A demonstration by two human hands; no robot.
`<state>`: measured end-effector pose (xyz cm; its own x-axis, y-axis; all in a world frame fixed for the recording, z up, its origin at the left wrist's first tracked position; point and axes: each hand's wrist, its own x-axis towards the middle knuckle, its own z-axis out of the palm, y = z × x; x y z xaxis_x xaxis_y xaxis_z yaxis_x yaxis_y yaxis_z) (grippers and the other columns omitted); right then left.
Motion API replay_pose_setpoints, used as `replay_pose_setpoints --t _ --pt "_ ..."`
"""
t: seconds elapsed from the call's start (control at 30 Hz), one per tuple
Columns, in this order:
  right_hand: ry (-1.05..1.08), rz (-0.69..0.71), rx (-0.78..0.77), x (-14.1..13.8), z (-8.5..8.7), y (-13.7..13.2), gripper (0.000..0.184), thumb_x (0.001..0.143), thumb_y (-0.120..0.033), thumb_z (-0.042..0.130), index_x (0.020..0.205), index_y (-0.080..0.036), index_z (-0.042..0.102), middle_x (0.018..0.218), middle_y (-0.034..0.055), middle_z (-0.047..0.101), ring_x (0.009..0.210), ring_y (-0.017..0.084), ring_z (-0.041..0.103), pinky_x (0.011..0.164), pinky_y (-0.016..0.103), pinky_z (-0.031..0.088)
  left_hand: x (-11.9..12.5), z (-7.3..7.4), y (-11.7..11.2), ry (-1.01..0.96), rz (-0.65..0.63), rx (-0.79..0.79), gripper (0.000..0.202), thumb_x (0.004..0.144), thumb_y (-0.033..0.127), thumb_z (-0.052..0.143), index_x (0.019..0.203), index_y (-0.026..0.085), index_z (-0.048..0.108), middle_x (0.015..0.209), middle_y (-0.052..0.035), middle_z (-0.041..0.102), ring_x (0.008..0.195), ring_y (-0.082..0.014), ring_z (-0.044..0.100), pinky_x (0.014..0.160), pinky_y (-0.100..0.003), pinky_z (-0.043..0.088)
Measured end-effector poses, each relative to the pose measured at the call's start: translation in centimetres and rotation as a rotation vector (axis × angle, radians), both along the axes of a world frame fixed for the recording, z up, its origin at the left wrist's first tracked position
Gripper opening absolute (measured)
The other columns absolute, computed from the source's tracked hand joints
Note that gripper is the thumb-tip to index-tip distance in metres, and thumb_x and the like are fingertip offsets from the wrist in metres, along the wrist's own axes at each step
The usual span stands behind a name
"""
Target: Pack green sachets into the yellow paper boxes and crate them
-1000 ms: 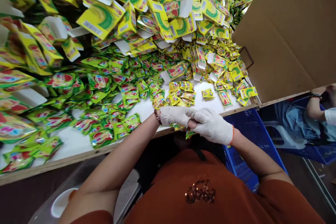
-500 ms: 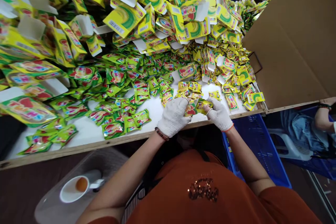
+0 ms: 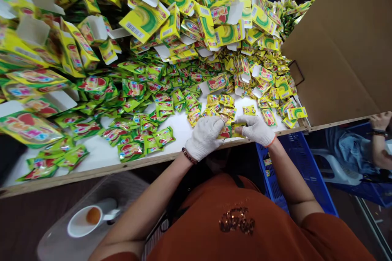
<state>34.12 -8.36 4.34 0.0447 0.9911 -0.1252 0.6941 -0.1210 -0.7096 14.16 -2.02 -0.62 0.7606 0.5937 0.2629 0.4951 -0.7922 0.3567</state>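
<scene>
Sachets (image 3: pixel 228 131) in yellow and red foil sit bunched at the front edge of the bench (image 3: pixel 101 153), towards its right corner, held between the two gloved hands. The left hand (image 3: pixel 204 136) is curled over the bunch and presses it to the bench top. The right hand (image 3: pixel 256 129) pinches the bunch's yellow end between thumb and fingers. Just behind the hands lies a small cluster of loose yellow sachets (image 3: pixel 221 106).

To judge by how things lie, only this one small bunch is gathered and nearly everything else is loose. Green sachets (image 3: pixel 137 130) are strewn across the middle and left of the bench. Open yellow cartons (image 3: pixel 143 20) are heaped along the far edge, flaps up, and none that shows looks closed.

A cardboard sheet (image 3: pixel 337 49) leans over the right end of the bench. Below that front right corner stands a blue crate (image 3: pixel 294 167) with a few sachets showing inside it. Another person's hand (image 3: pixel 379 120) shows past the crate. A white bowl (image 3: pixel 80 222) holding something orange rests low on the left.
</scene>
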Motion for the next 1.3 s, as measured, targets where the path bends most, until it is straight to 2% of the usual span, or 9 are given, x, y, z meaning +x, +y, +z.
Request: replay_pose_setpoints --t 0.07,0.33,0.43,0.57,0.67,0.73,0.87,1.07,1.3 --pt "-0.024 0.035 -0.008 -0.4 0.5 0.4 0.017 0.076 -0.027 0.063 0.086 -0.017 0.072 0.08 0.0012 0.07 0.081 0.018 0.063 0.077 0.028 0.049 0.2 -0.3 -0.2 -0.001 0.009 0.011 0.052 0.073 0.024 0.066 0.124 0.015 0.059 0.115 -0.0154 0.065 0.102 -0.0314 0.06 0.084 -0.043 0.048" --pt "0.19 -0.221 -0.031 -2.1 0.3 0.1 0.017 0.08 -0.03 0.059 0.09 -0.017 0.064 0.051 -0.0071 0.053 0.042 0.009 0.051 0.046 0.02 0.039 0.9 -0.6 -0.3 -0.037 0.155 0.039 0.057 0.073 0.026 0.068 0.127 0.013 0.059 0.117 -0.0173 0.064 0.104 -0.033 0.061 0.086 -0.044 0.047" --pt "0.286 -0.135 -0.153 -2.2 0.4 -0.4 0.014 0.08 -0.028 0.052 0.085 -0.018 0.061 0.048 -0.0076 0.052 0.036 0.008 0.049 0.04 0.018 0.036 1.2 -0.5 -0.7 -0.039 0.134 0.031 0.054 0.075 0.027 0.067 0.127 0.014 0.06 0.115 -0.0175 0.065 0.103 -0.0338 0.061 0.084 -0.045 0.047" --pt "0.478 0.036 -0.321 -1.6 0.7 -1.0 0.029 0.087 -0.039 0.048 0.103 -0.018 0.059 0.049 -0.0048 0.058 0.039 0.014 0.056 0.037 0.02 0.039 1.8 -0.9 -1.1 -0.137 0.189 -0.027 0.062 0.078 0.031 0.066 0.136 0.014 0.053 0.12 -0.019 0.062 0.11 -0.0355 0.059 0.09 -0.048 0.046" --pt "0.341 0.072 -0.196 -1.5 0.2 -0.5 0.025 0.088 -0.036 0.05 0.1 -0.019 0.064 0.054 -0.003 0.061 0.048 0.016 0.061 0.045 0.024 0.047 2.7 -1.8 -1.6 -0.272 0.189 -0.113 0.064 0.079 0.028 0.063 0.141 0.016 0.047 0.123 -0.0167 0.061 0.117 -0.0339 0.056 0.099 -0.049 0.045" --pt "0.167 0.135 -0.066 -1.6 -0.3 0.4 0.015 0.081 -0.023 0.055 0.089 -0.021 0.068 0.064 -0.0006 0.066 0.067 0.019 0.067 0.066 0.029 0.055 3.4 -2.4 -2.2 -0.364 0.136 -0.193 0.063 0.081 0.02 0.056 0.143 0.016 0.044 0.129 -0.0158 0.059 0.123 -0.0306 0.054 0.106 -0.048 0.043" --pt "0.049 0.252 0.07 -1.6 -1.4 1.4 0.024 0.073 -0.01 0.054 0.085 -0.023 0.071 0.09 0.0025 0.072 0.099 0.022 0.065 0.096 0.036 0.05 3.4 -2.8 -2.5 -0.484 0.095 -0.413 0.057 0.085 0.014 0.047 0.141 0.018 0.044 0.138 -0.0132 0.056 0.132 -0.0247 0.05 0.115 -0.043 0.038" --pt "0.291 -0.267 0.313 -1.7 -4.3 -0.1 0.024 0.084 -0.036 0.06 0.102 -0.02 0.06 0.102 0.006 0.068 0.068 0.012 0.06 0.063 0.027 0.051 1.7 -4.0 -1.0 -0.755 0.261 -0.801 0.045 0.086 0.021 0.053 0.129 0.019 0.041 0.126 -0.0132 0.063 0.117 -0.0234 0.063 0.101 -0.043 0.052" --pt "0.495 -0.391 0.268 -2.5 -8.0 -0.2 0.041 0.075 -0.049 0.068 0.102 -0.019 0.061 0.099 0.0072 0.069 0.088 0.019 0.065 0.081 0.033 0.054 2.4 -5.5 -1.3 -0.861 0.153 -0.956 0.035 0.082 0.026 0.062 0.111 0.021 0.042 0.115 -0.0109 0.066 0.107 -0.0217 0.068 0.094 -0.042 0.056"
